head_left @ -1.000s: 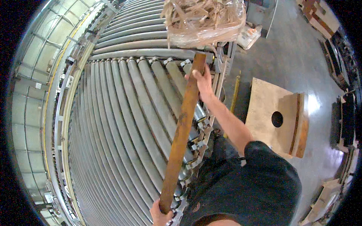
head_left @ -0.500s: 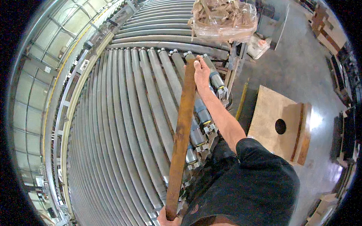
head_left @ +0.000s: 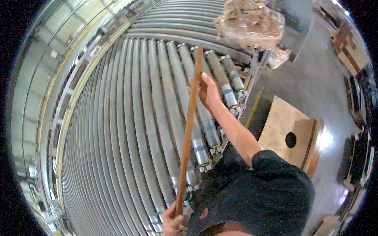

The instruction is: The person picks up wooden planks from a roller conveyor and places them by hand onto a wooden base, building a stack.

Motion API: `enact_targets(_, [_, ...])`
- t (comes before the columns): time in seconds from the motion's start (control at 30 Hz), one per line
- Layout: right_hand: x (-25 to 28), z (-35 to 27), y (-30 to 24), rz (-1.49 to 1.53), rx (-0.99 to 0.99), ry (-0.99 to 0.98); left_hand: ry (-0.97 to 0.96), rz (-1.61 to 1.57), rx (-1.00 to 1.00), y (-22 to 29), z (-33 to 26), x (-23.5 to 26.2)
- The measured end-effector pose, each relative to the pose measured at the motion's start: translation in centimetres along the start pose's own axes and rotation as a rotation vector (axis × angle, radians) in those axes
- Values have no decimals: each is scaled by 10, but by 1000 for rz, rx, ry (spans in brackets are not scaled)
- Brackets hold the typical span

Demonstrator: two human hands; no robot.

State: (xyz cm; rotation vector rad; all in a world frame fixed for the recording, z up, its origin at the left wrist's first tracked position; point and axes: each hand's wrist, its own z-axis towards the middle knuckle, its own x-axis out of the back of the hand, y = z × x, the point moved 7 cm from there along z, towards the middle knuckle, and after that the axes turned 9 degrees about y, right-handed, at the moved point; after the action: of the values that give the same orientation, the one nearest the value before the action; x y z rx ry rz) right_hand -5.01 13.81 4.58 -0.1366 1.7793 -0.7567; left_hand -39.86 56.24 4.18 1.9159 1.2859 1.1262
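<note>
A long, narrow brown wooden board (head_left: 188,129) is held above the rollers, turned so that mostly its thin edge shows. My right hand (head_left: 208,91) is closed round it below its far end. At the near end, my left hand (head_left: 171,221) grips the board low in the picture. Beneath it lies a conveyor of grey metal rollers (head_left: 136,114), whose right ends carry silvery collars. The fingers of both hands are partly hidden by the board.
A plastic-wrapped bundle of brown paper scrap (head_left: 252,25) stands at the far right end of the conveyor. On the floor to the right is a wooden panel with a round hole (head_left: 277,118). A pale rail (head_left: 84,84) bounds the rollers' left side.
The board has turned from its broad face to its edge. My right hand has come nearer and grips it farther from the tip; my left hand has risen slightly. The view has shifted a little.
</note>
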Motion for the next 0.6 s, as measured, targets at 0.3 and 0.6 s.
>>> enact_targets(0.3, [-7, 8, 58, -229, -96, 236, -246, -490, 187, 50, 32, -12])
enact_targets(0.6, [-27, 10, 49, -544, -99, 318, -227, -495, 247, 14, 24, 7])
